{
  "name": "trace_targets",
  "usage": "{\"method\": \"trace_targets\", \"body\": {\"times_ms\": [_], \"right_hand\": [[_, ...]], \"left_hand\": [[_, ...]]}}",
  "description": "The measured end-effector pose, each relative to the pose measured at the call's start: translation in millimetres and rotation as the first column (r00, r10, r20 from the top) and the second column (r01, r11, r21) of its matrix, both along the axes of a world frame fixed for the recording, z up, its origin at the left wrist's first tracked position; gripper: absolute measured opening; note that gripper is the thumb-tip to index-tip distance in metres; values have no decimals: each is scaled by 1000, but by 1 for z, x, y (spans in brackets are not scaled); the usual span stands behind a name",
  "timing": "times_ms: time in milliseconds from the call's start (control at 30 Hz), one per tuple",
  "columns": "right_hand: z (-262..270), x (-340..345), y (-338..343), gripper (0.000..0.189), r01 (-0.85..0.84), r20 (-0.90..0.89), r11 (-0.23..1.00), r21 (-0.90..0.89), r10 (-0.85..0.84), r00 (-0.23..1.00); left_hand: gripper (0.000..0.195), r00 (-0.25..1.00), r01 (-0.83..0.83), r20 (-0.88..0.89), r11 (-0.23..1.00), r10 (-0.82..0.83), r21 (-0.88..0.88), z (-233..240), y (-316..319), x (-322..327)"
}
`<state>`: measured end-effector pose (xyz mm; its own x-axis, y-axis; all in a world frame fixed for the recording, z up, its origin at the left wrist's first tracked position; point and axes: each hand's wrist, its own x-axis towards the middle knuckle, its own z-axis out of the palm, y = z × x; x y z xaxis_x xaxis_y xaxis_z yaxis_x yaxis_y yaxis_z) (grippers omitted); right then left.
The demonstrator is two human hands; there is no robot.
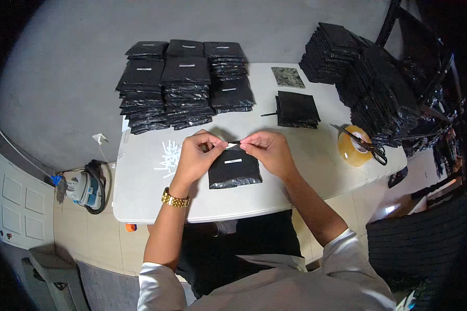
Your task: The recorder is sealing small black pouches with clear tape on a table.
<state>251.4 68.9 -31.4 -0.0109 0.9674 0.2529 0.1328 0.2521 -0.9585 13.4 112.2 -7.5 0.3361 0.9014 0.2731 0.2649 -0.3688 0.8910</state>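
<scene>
In front of me a flat black plastic package (233, 175) lies on the white table, a white label strip (233, 161) with writing across its upper part. Above its far edge, my left hand (201, 153) and my right hand (267, 151) pinch opposite ends of a small strip (231, 145), partly white and partly black. Fingers cover much of that strip, so its exact kind is unclear. Left of my left hand, loose white paper strips (170, 157) lie in a heap. A gold-coloured watch (175, 199) circles my left wrist.
Stacks of labelled black packages (185, 74) stand back left. More black packages (330, 50) fill the right side. A small black pile (297, 109) and a grey-green patterned square (288, 77) lie between. Scissors (373, 148) rest across a tape roll (344, 149).
</scene>
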Motion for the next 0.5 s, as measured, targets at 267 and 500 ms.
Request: {"method": "trace_targets", "body": {"times_ms": [267,500], "right_hand": [[0,0,-6,20,65,212,998,5,-65,975],[1,0,-11,14,59,209,998,-6,-57,976]], "left_hand": [[10,1000,-26,-11,998,27,62,-9,-15,5],[11,999,-24,-27,999,25,47,-11,-19,5]]}}
